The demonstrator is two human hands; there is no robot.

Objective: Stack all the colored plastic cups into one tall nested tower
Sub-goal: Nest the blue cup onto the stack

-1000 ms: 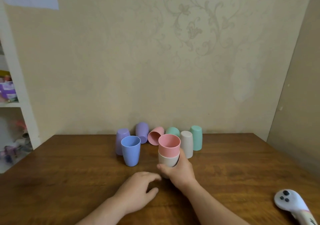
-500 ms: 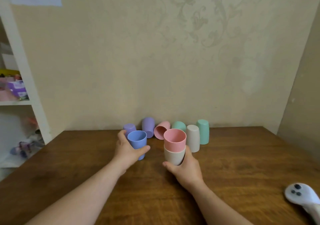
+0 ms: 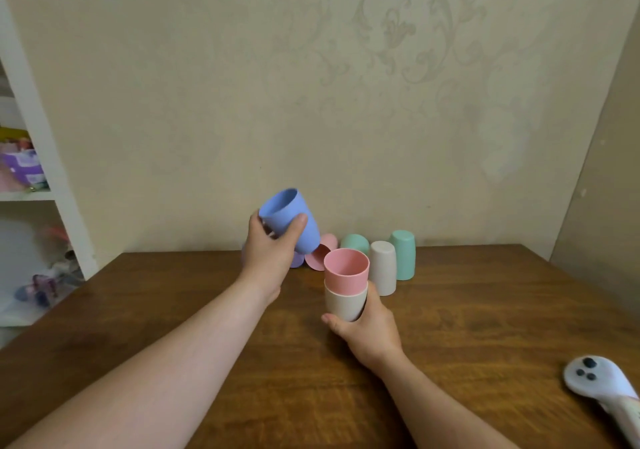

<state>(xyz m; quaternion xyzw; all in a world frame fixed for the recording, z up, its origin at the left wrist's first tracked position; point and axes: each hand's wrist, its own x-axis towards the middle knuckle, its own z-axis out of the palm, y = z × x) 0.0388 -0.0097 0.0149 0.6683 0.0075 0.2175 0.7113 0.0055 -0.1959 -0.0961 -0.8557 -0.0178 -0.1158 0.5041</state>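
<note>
Two cups are already nested, w/ a third held in the air. Going L to R: a white shelf unit (image 3: 52,158) w/ blurred clutter is seen past the left edge of the brown wooden table (image 3: 485,310). The left hand (image 3: 268,258) is raised above the table's far-middle part, fingers and thumb wrapped round a blue plastic cup (image 3: 289,218), which is tilted, mouth up and to the left, base pointing down-right toward the stack. A lilac plastic cup (image 3: 298,261) is mostly hidden behind that hand; its pose can't be told. Next, near the far edge, a pink plastic cup lying on its side (image 3: 317,258), then a mint-green cup tipped over (image 3: 355,242). In front of these, the stack: a pink upright plastic cup (image 3: 346,268) nested in a beige plastic cup (image 3: 344,305), the beige one clasped low down by the right hand (image 3: 369,327), thumb on the near-left wall, fingers behind. Whether the stack's base touches the table can't be told. Just beside it to the right, an upside-down beige cup (image 3: 382,267) and an upside-down mint-green cup (image 3: 403,254) are standing. A white handheld controller (image 3: 602,393) lies at the near-right corner.

Step in hand, as judged: blue cup being brought to the stack. Next move calls for the cup to be righted, base centred over the pink rim, then pushed down straight. Approx. five cups are left after that; the inverted ones need flipping first.
</note>
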